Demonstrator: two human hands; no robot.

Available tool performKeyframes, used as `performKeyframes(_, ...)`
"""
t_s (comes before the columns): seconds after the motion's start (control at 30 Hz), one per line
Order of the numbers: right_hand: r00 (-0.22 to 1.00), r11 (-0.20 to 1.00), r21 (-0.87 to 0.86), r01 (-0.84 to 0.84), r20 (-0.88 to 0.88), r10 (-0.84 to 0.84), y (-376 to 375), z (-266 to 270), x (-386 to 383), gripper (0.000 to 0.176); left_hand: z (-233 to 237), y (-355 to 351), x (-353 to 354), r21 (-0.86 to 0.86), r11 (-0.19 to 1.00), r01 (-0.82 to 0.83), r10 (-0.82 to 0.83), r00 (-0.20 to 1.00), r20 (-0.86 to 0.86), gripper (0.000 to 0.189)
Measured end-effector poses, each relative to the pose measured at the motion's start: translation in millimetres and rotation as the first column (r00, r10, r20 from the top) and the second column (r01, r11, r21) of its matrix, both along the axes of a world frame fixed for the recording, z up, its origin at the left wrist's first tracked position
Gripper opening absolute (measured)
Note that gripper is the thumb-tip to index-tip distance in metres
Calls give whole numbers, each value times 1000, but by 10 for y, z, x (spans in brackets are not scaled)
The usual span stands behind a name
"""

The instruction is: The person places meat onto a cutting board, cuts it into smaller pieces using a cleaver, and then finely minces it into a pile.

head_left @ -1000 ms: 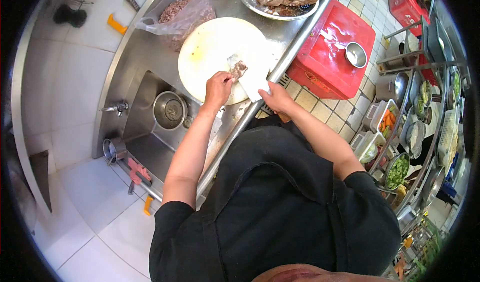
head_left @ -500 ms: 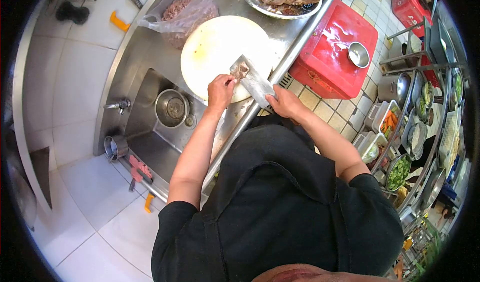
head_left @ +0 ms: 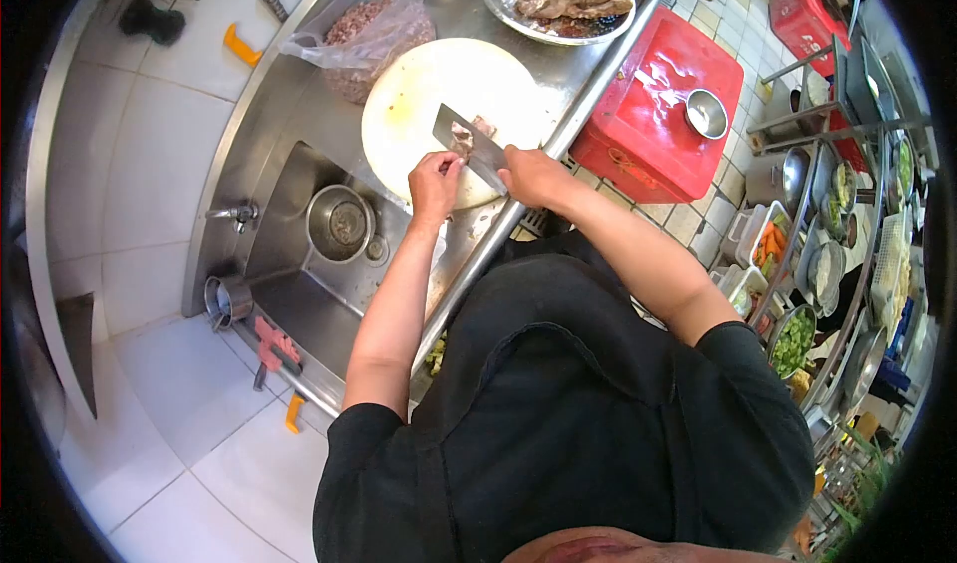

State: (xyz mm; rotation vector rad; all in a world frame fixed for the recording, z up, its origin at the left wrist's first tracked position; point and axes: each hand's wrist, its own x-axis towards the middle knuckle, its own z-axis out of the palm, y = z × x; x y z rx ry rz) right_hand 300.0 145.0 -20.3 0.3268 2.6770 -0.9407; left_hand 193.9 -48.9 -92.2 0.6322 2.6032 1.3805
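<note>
Pinching meat (head_left: 462,141) with left hand (head_left: 435,186) over round board (head_left: 439,84); gripping cleaver (head_left: 480,152) in closed right hand (head_left: 533,177), with blade against meat.

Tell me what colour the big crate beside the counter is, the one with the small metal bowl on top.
Red, best seen in the head view.

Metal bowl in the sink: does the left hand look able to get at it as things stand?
Probably yes: the bowl sits uncovered, close to the left hand, though its fingers are busy with the meat.
</note>
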Motion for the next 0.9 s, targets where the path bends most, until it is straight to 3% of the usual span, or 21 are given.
performKeyframes(0.17,999,999,-2,40,0,-40,-221,-162,-64,33,-12,-104,-112,24,999,-26,27,998,-49,12)
performKeyframes(0.3,994,998,-41,48,-99,-52,-262,-270,-25,34,11,-114,-139,-37,999,-13,10,998,-59,14)
performKeyframes(0.57,999,1000,-2,7,51,-7,-218,-46,181,35,-41,-83,190,21,999,37,-36,999,-31,14)
performKeyframes(0.63,994,994,-24,106,37,-105,-324,-139,115,35,24,-72,130,28,998,52,-50,998,-44,14)
performKeyframes(0.77,995,992,-70,101,33,-99,-376,-224,103,34,104,-111,88,-91,979,182,-186,982,-37,16)
performKeyframes(0.9,996,995,-51,85,34,-83,-376,-160,171,34,201,16,76,-147,980,136,-151,984,-93,23)
